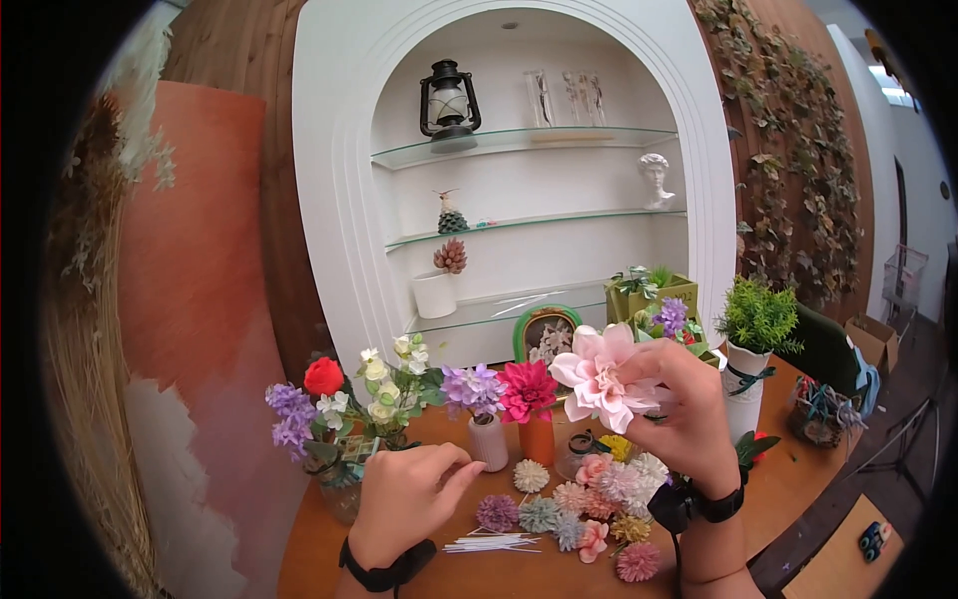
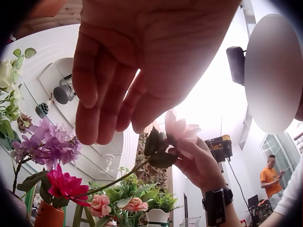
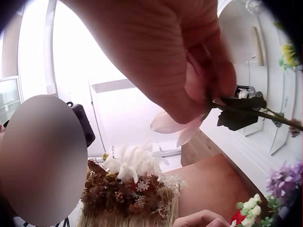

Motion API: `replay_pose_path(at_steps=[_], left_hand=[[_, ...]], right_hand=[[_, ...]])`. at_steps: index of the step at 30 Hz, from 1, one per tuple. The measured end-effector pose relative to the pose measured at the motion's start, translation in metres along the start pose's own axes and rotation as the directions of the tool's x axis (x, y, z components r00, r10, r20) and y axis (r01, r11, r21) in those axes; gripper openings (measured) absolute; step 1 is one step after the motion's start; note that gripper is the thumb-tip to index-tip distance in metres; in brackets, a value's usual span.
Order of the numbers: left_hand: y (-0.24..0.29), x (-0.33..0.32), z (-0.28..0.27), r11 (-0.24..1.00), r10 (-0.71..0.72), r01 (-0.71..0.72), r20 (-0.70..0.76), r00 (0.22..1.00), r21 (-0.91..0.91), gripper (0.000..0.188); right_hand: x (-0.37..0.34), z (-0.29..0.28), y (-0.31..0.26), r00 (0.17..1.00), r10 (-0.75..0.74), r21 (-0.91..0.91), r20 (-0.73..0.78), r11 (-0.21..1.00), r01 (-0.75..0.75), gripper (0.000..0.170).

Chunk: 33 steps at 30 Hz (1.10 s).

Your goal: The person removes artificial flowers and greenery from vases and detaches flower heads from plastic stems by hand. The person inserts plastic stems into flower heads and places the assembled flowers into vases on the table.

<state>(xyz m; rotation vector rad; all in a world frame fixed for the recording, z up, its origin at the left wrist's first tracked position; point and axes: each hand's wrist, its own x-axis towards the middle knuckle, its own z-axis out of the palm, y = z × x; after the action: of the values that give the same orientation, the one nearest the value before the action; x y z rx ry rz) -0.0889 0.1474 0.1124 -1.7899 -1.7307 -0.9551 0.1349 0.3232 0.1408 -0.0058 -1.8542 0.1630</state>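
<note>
My right hand (image 1: 689, 419) pinches a large pale pink flower (image 1: 602, 379) just behind its bloom, raised above the table. Dark green leaves (image 2: 158, 149) and a long stem run from the bloom toward the lower left in the left wrist view; in the right wrist view, leaves (image 3: 239, 113) hang beside the fingertips. My left hand (image 1: 414, 499) hovers left of the flower, its fingers loosely bent and holding nothing. Behind it stand a ribbed pink vase (image 1: 488, 444) with purple flowers (image 1: 473, 389) and an orange vase (image 1: 537, 441) with a magenta flower (image 1: 528, 390).
Loose flower heads (image 1: 599, 494) and white sticks (image 1: 492, 543) lie on the wooden table (image 1: 439, 579). At the left stands a glass jar (image 1: 341, 494) of flowers. A white pot (image 1: 743, 384) with a green plant and a wire basket (image 1: 823, 417) are at the right.
</note>
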Motion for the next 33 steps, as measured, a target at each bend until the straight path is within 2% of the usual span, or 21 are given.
replay_pose_path(at_steps=[9, 11, 12, 14, 17, 19, 21, 25, 33], left_hand=[[0.005, 0.002, 0.001, 1.0, -0.019, 0.019, 0.006, 1.0, 0.017, 0.013], [0.006, 0.002, 0.002, 1.0, -0.018, 0.018, 0.006, 1.0, 0.016, 0.013], [0.006, 0.002, 0.002, 1.0, -0.025, 0.025, 0.001, 1.0, 0.006, 0.013], [0.007, 0.002, 0.002, 1.0, -0.031, 0.031, -0.001, 1.0, -0.005, 0.013], [0.007, 0.002, 0.002, 0.999, -0.041, 0.041, 0.007, 0.999, -0.002, 0.013], [0.007, 0.002, 0.003, 0.999, -0.051, 0.051, 0.011, 0.999, -0.001, 0.012], [0.007, 0.002, 0.004, 0.999, -0.047, 0.047, 0.013, 0.999, 0.002, 0.012], [0.006, 0.001, 0.004, 0.999, -0.043, 0.043, 0.02, 0.999, 0.014, 0.012], [0.004, 0.0, 0.007, 0.999, -0.049, 0.049, 0.017, 0.999, -0.002, 0.015]], right_hand=[[0.001, 0.001, 0.006, 0.999, 0.001, -0.028, 0.042, 1.0, 0.0, 0.034], [0.002, -0.001, 0.006, 0.995, -0.069, -0.04, -0.076, 0.997, 0.066, 0.032], [0.002, -0.002, 0.005, 0.995, -0.067, -0.043, -0.078, 0.997, 0.064, 0.032], [0.003, -0.004, 0.003, 0.959, -0.13, -0.131, -0.251, 0.986, 0.099, 0.031], [0.005, -0.002, 0.01, 0.948, -0.166, -0.223, -0.272, 0.969, 0.105, 0.033], [0.004, 0.006, 0.023, 0.958, -0.144, -0.194, -0.248, 0.976, 0.097, 0.034], [0.003, 0.013, 0.034, 0.989, -0.089, -0.171, -0.12, 0.983, 0.068, 0.038], [0.0, 0.029, 0.048, 0.999, -0.034, -0.115, -0.027, 0.993, 0.03, 0.038], [-0.005, 0.041, 0.052, 0.998, 0.041, -0.083, 0.055, 0.996, -0.036, 0.038]])
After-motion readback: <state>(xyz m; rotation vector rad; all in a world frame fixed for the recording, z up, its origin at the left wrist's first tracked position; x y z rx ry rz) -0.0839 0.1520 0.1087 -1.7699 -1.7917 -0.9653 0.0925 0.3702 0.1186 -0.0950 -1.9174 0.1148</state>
